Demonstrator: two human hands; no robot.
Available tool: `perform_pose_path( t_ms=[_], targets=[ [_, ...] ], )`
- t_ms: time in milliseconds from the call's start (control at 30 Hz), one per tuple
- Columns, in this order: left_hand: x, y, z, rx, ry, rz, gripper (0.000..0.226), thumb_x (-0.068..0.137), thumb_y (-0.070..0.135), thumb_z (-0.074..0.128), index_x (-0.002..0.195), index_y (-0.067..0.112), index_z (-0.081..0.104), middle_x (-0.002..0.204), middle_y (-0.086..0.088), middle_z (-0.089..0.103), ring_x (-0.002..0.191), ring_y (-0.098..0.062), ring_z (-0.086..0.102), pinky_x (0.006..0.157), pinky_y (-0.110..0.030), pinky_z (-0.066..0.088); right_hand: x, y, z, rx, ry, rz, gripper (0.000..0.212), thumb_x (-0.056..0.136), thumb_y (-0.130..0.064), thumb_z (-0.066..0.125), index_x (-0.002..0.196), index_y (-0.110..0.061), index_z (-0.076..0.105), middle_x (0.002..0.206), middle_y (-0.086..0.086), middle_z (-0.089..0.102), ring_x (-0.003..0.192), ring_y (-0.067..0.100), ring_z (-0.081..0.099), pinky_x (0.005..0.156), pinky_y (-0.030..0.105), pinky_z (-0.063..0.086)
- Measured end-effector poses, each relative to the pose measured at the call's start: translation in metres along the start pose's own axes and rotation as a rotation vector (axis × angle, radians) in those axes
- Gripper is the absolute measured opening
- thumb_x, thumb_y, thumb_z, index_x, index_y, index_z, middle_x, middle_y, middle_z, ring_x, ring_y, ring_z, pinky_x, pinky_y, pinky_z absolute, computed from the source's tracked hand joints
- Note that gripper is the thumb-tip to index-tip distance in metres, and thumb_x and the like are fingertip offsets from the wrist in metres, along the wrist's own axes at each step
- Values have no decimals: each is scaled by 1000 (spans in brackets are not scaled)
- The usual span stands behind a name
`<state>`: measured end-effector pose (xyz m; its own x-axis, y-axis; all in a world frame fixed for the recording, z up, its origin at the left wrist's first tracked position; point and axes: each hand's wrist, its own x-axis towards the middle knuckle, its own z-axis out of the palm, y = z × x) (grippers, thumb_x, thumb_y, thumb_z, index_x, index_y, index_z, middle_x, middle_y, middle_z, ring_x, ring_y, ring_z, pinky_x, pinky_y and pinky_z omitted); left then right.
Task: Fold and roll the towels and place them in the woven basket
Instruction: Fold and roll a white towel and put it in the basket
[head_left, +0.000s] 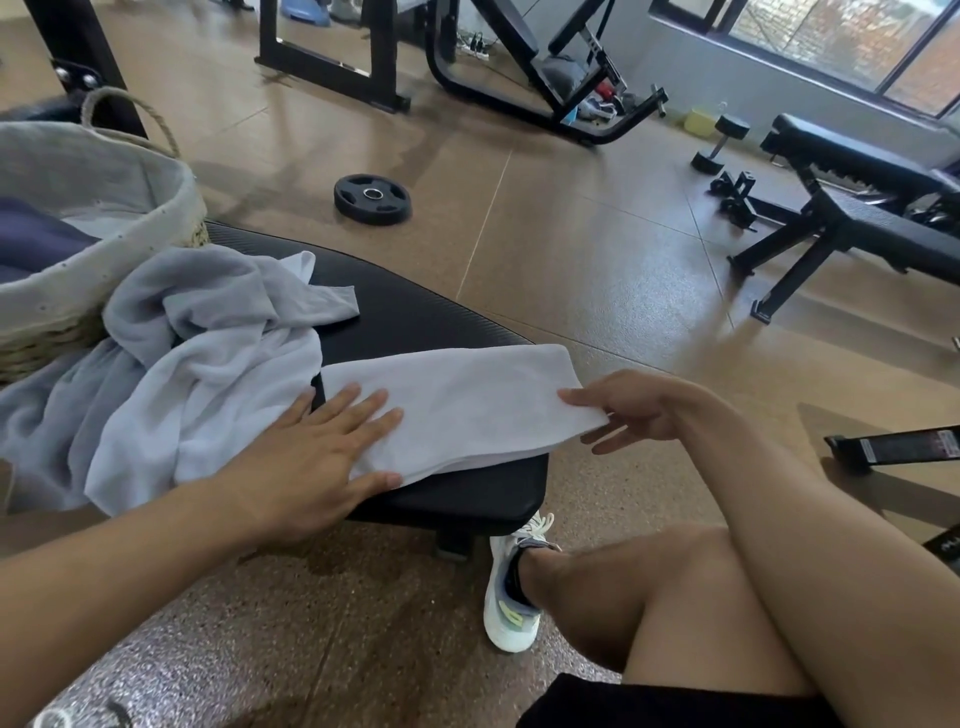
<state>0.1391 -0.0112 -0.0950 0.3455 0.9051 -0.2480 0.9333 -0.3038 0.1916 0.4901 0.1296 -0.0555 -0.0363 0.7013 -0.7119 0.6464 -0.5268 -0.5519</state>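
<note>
weight plate, dumbbell, black bench

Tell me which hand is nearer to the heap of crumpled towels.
Left. The left hand lies flat on the folded towel, right beside the crumpled towels. The right hand pinches the folded towel's far end, a towel's length away from the heap.

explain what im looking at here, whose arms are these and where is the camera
There is no machine: a person wears a camera on the head, looking down at their own two arms. In this one head view, the left hand presses flat on a folded white towel lying on a black padded bench. The right hand pinches the towel's far end. A crumpled pile of towels lies beside it, next to a woven basket. Gym gear stands behind.
</note>
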Motion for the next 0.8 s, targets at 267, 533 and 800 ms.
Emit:
perform_pose_path(
  t_ms=[267, 533, 800],
  targets=[
    [6, 4, 1, 175, -57, -74, 75, 96, 64, -4, 158, 23, -16, 166, -2, -21, 153, -20, -18, 123, -44, -9, 3, 3, -1, -91, 61, 17, 45, 88, -39, 76, 118, -6, 66, 116, 12, 72, 95, 24, 73, 70, 36, 63],
    [4, 6, -6, 210, 123, 118, 72, 91, 74, 15, 155, 42, 26, 164, -4, 28, 151, -30, 25, 124, -50, 12, 10, -13, 16, 41, 178, -106, 53, 85, -58, 72, 114, -14, 69, 111, 3, 74, 95, 21, 71, 70, 34, 61],
    [-2, 19, -12, 189, 344, 334, 11, 76, 25, 61, 83, 23, 53, 82, 2, 55, 74, -20, 55, 57, -38, 52, 18, -28, 21, -107, 255, -152, 57, 93, -55, 64, 129, -11, 63, 118, 3, 68, 102, 22, 67, 72, 33, 54]
  ],
)
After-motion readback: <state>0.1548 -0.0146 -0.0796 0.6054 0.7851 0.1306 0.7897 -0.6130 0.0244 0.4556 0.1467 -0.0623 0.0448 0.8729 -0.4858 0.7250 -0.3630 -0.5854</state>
